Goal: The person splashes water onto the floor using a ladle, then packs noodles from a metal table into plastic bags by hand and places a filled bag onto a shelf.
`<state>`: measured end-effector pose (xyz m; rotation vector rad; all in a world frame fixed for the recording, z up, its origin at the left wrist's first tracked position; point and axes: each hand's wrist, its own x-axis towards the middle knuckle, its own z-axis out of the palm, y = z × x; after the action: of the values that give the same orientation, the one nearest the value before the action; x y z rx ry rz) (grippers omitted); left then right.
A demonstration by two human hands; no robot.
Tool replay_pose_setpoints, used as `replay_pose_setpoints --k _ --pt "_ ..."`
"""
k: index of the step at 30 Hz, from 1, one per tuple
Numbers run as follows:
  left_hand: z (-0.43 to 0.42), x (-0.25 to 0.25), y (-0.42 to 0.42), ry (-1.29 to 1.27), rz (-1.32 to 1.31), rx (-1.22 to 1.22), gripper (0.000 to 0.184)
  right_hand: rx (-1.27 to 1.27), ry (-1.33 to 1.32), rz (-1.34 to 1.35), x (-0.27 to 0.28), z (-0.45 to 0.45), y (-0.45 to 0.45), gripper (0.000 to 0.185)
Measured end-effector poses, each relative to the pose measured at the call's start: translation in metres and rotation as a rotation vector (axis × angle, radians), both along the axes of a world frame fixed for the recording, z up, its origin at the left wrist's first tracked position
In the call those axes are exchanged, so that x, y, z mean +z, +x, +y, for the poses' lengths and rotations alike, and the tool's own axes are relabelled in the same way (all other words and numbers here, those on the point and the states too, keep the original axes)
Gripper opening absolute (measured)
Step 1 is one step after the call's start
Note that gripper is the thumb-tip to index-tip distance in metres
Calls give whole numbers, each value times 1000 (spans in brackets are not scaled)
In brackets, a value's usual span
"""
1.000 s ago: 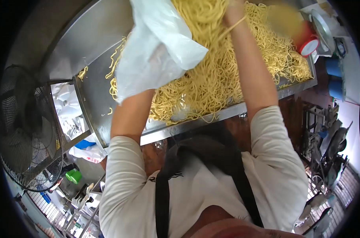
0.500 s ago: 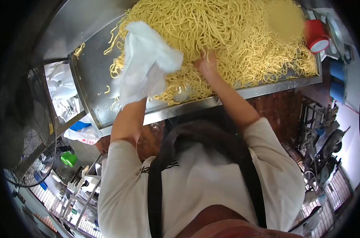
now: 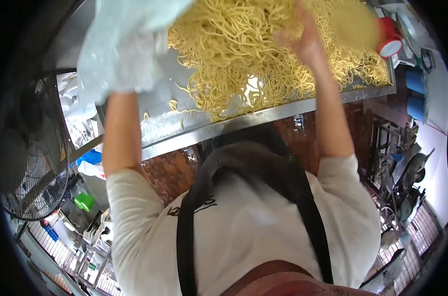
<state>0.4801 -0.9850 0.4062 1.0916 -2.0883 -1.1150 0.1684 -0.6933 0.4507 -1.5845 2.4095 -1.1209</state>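
A wide heap of yellow noodles (image 3: 253, 64) covers much of the metal tray (image 3: 184, 130). My left hand (image 3: 135, 61) is inside a whitish plastic bag (image 3: 98, 54) at the tray's left part; the bag covers its fingers, and it is blurred. Over the right part of the heap, my right hand (image 3: 305, 42) is raised with its fingers spread and nothing held in it. A few loose noodle strands lie on bare metal near the tray's front edge.
A caged fan (image 3: 36, 148) stands at the left, near white bags (image 3: 78, 106) and a green object (image 3: 84, 201). Beyond the tray's right end are a red container (image 3: 389, 37) and blue cylinders (image 3: 415, 93). Metal equipment stands at the lower right.
My left hand and the bag have moved left and up. My right hand has come out of the noodles, moved right and up, and opened. The noodles' left edge has shifted right.
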Motion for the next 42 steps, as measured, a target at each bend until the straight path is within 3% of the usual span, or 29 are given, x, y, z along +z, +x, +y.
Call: replay_pose_setpoints --k 1,4,6,7,8,10,12,13,15,16,19,21,23,25,27,29,31,32,34,36,39,42 --pt "15 -22 9 23 -31 14 53 -50 36 27 -30 14 25 80" --pt "83 -108 -4 146 -114 -11 53 -44 128 -173 -149 -6 76 56" --pt "111 -134 -30 213 -135 -49 53 -15 34 -721 -188 -42 76 43" --pt "106 -130 -39 212 -123 -57 53 5 -145 -1109 -174 -59 65 38" --pt "94 -120 -46 200 -115 -67 53 -71 -404 -1711 -132 -63 61 35" --pt "54 -83 -58 148 -72 -73 53 3 -181 -464 -12 -59 51 27" --pt "9 -37 -66 89 -40 -79 54 -16 -284 -387 63 -72 36 65" --pt "-10 -14 -68 56 -24 -75 54 -96 -440 -172 84 -78 37 68" --pt "-42 27 -65 2 -13 -65 54 -118 -580 -4 89 -72 34 68" --pt "-50 41 -57 -21 -7 -57 54 -66 -570 -51 73 -54 17 65" --pt "-63 62 -27 -57 -9 -13 54 -280 -322 185 -5 14 16 32" --pt "-64 61 -8 -53 -23 27 54 -69 -225 -14 -88 50 45 44" --pt "-62 46 11 -28 -60 61 54 -43 20 186 -128 57 81 45" --pt "-48 21 34 19 -104 104 55 -9 129 218 -168 44 95 45" --pt "-28 -3 54 86 -148 142 55 7 268 67 -178 22 89 44" --pt "-6 -22 70 145 -180 165 55 8 436 -274 -161 -5 70 43" --pt "10 -30 83 181 -193 185 55 205 -145 -246 -143 -25 50 36" --pt "14 -32 88 188 -192 188 55 67 75 -443 -100 -36 44 40" --pt "25 -32 93 173 -183 188 55 2 198 -632 -23 -41 41 45" --pt "44 -30 90 125 -162 170 56 165 -28 -604 14 -34 33 47" --pt "92 -44 65 78 -123 81 56 -6 -241 -565 -24 -13 43 58" --pt "153 -81 5 138 -124 -84 56 -330 -280 -1234 -125 0 77 69"
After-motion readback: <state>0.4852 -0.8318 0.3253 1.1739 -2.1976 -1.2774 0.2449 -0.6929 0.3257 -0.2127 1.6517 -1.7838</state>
